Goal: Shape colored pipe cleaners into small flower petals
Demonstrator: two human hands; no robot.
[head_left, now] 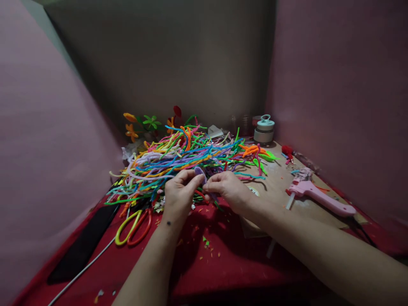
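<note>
Both my hands meet at the middle of the table, pinching a small lilac pipe cleaner piece bent into a loop. My left hand has its fingers closed on the loop's left side. My right hand pinches the loop's right side from the other direction. Just behind them lies a big tangled heap of pipe cleaners in many colours.
Yellow and orange scissors lie left of my left wrist, beside a black flat object and a thin white rod. A pink glue gun rests on cardboard at right. Tape rolls and pipe-cleaner flowers stand at the back. Pink walls close in.
</note>
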